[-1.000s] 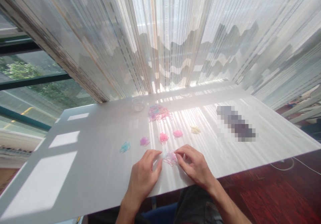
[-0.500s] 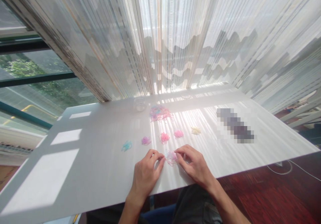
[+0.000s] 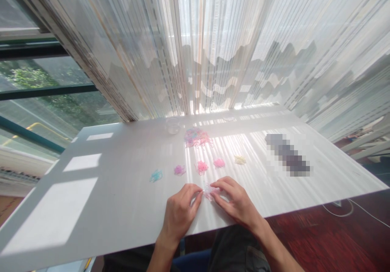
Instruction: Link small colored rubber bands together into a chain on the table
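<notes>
A small mixed pile of pale pink, lilac and bluish rubber bands [image 3: 208,191] lies near the table's front edge, between my hands. My left hand [image 3: 183,207] pinches at the pile's left side, where a thin pale-blue band shows by the fingertips. At the right side of the pile, my right hand [image 3: 233,201] touches the bands with thumb and forefinger apart. Beyond them runs a row of sorted heaps: blue bands [image 3: 156,175], purple bands [image 3: 179,170], coral-pink bands [image 3: 202,167], bright pink bands [image 3: 219,163] and pale yellow bands [image 3: 240,159].
A larger mixed heap of bands [image 3: 198,137] sits farther back on the white table [image 3: 122,199]. Left of it stands a clear round container [image 3: 173,126]. A clear lid-like disc [image 3: 229,119] lies by the curtain [image 3: 213,61]. At right is a blurred-out dark object [image 3: 288,154].
The view has shifted slightly. My right fingers have moved in over the mixed pile and spread a little apart. My left hand keeps its pinch at the pile's left side.
</notes>
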Demonstrator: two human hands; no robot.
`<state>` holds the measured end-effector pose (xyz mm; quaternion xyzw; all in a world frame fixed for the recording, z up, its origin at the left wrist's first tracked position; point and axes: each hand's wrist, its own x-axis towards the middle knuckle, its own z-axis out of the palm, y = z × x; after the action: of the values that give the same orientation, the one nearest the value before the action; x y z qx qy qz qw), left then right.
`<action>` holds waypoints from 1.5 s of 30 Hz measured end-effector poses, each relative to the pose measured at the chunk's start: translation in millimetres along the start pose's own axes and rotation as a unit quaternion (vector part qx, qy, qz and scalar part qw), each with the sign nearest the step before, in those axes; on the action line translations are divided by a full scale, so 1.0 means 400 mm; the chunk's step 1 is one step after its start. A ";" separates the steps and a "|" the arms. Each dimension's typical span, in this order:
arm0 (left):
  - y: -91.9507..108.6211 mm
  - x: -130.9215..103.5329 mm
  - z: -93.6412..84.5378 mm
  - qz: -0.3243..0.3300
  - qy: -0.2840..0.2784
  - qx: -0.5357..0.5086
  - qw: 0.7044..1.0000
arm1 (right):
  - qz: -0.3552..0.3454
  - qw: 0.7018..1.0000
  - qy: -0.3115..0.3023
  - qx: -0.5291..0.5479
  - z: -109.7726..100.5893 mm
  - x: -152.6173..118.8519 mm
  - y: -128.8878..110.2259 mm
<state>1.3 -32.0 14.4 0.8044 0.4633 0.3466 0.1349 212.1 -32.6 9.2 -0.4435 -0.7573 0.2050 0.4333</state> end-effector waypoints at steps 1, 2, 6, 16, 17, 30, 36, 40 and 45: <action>0.000 0.000 0.001 0.009 0.002 0.003 1.000 | -0.004 1.000 -0.002 -0.002 0.001 -0.001 0.002; 0.000 0.000 0.003 0.017 0.004 0.005 1.000 | -0.008 1.000 -0.004 -0.003 0.002 -0.002 0.004; -0.001 -0.001 0.005 0.034 0.008 0.005 0.999 | -0.020 1.000 -0.010 -0.005 0.001 -0.005 0.005; 0.003 -0.002 0.001 0.056 0.011 0.007 0.998 | -0.030 0.999 -0.009 0.001 -0.005 0.001 -0.006; 0.004 -0.002 0.001 0.057 0.011 0.006 0.998 | -0.030 0.999 -0.010 0.002 -0.005 0.001 -0.006; 0.006 -0.005 -0.003 0.049 0.006 0.000 0.999 | -0.027 1.000 0.006 0.009 -0.005 0.000 -0.004; 0.010 -0.003 -0.004 0.042 0.014 0.002 0.999 | -0.032 0.999 0.025 0.012 -0.007 0.002 -0.006; 0.008 -0.004 -0.003 0.041 0.008 0.004 0.999 | -0.028 0.999 0.033 0.014 -0.010 0.005 -0.013; 0.007 -0.004 -0.004 0.039 0.009 -0.005 0.999 | -0.024 0.998 0.048 0.021 -0.010 0.006 -0.016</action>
<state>1.5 -35.1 16.3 0.8182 0.4309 0.3610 0.1206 211.9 -34.1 17.0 -0.4256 -0.7414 0.1886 0.4834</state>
